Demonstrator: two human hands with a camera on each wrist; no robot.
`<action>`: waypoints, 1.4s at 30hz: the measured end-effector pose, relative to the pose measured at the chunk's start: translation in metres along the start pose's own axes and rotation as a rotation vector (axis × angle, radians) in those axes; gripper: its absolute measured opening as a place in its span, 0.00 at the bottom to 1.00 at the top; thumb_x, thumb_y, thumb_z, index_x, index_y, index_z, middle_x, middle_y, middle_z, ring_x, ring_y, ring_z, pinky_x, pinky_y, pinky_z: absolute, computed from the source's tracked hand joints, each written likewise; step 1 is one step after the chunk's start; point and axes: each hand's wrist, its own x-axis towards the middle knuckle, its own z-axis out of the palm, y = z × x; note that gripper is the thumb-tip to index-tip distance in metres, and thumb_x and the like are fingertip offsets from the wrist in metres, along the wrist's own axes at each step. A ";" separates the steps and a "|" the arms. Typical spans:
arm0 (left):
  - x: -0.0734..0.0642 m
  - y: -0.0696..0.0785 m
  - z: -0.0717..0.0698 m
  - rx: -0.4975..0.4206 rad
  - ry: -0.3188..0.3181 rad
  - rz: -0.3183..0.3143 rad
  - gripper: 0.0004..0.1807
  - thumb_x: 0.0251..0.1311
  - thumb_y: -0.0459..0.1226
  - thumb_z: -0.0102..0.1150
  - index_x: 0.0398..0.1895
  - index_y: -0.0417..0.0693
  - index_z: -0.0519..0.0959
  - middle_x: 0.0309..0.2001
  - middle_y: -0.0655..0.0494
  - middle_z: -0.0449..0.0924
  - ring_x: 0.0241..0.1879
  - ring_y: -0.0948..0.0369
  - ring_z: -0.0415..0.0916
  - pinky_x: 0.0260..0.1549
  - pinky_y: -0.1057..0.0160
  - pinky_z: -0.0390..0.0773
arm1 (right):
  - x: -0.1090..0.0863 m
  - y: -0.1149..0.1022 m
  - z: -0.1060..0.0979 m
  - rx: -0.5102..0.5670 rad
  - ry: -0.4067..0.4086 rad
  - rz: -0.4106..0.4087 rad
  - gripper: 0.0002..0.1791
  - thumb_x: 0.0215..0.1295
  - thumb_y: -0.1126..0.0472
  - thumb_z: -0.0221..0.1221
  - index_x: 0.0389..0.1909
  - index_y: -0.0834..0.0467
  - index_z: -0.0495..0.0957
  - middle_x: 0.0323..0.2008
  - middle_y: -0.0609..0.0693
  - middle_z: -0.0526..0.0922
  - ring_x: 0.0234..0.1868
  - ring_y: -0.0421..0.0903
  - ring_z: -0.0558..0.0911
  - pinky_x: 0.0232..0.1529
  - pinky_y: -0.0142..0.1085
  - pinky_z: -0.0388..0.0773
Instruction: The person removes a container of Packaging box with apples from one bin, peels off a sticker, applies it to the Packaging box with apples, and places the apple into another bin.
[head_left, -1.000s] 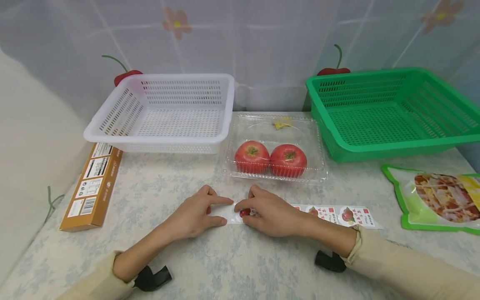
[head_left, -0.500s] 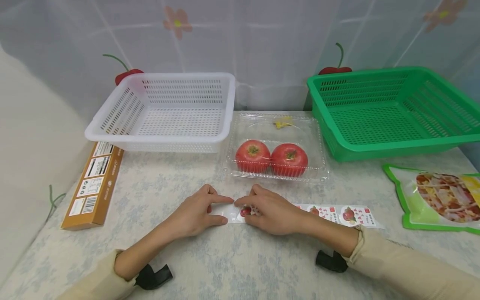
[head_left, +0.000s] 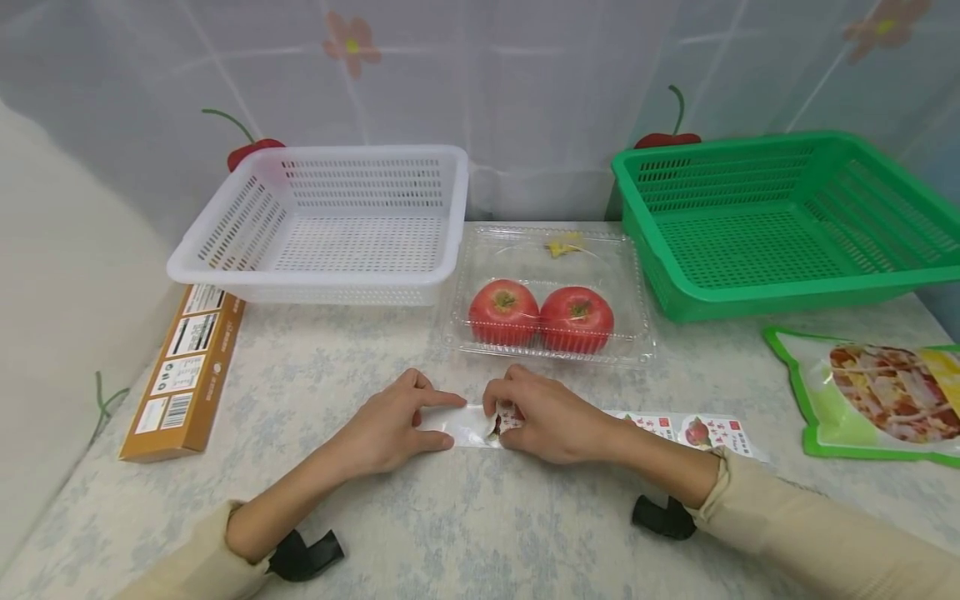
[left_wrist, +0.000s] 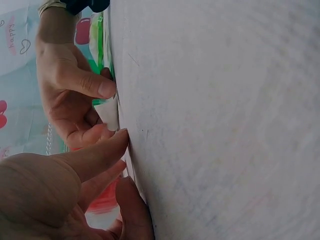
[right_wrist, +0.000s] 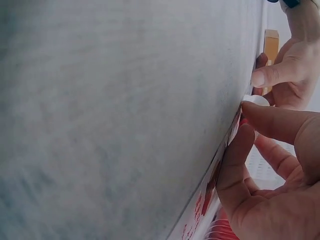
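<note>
A strip of apple-printed stickers (head_left: 716, 432) lies flat on the table, its left end bare shiny backing (head_left: 468, 427). My right hand (head_left: 553, 418) pinches the leftmost sticker (head_left: 507, 417) between thumb and fingers. That sticker's left edge is lifted and curls up off the backing, showing as a white flap (left_wrist: 108, 114) in the left wrist view. With thumb and index finger extended, my left hand (head_left: 390, 427) presses the strip's left end to the table. Part of the strip is hidden under my right hand and forearm.
Behind the hands sits a clear plastic box (head_left: 633, 333) with two red apples (head_left: 504, 310). A white basket (head_left: 345, 278) stands back left, a green basket (head_left: 780, 292) back right. An orange-brown carton (head_left: 180, 375) lies at left, a green-edged food bag (head_left: 817, 400) at right.
My right hand has moved slightly right, lifting the left edge of the leftmost sticker and baring more backing. My left hand has stayed in place.
</note>
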 end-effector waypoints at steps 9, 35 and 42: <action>0.000 0.000 -0.001 -0.012 0.003 -0.001 0.23 0.56 0.40 0.72 0.57 0.57 0.83 0.39 0.59 0.65 0.27 0.62 0.63 0.24 0.65 0.65 | 0.000 0.000 0.001 0.005 0.033 0.021 0.09 0.58 0.68 0.67 0.40 0.58 0.85 0.34 0.44 0.73 0.33 0.39 0.72 0.34 0.32 0.73; -0.002 0.002 0.001 -0.011 0.019 -0.009 0.23 0.56 0.39 0.72 0.57 0.57 0.82 0.40 0.59 0.67 0.29 0.62 0.64 0.25 0.66 0.66 | -0.039 0.007 -0.032 0.084 0.047 -0.099 0.09 0.63 0.69 0.64 0.32 0.51 0.80 0.26 0.40 0.80 0.28 0.37 0.76 0.28 0.31 0.75; -0.003 0.000 0.001 -0.018 0.021 -0.001 0.23 0.57 0.40 0.72 0.57 0.57 0.82 0.40 0.58 0.67 0.30 0.62 0.64 0.24 0.66 0.65 | -0.044 0.006 -0.038 0.116 0.118 -0.099 0.10 0.64 0.71 0.62 0.32 0.51 0.78 0.26 0.40 0.79 0.25 0.37 0.77 0.25 0.31 0.76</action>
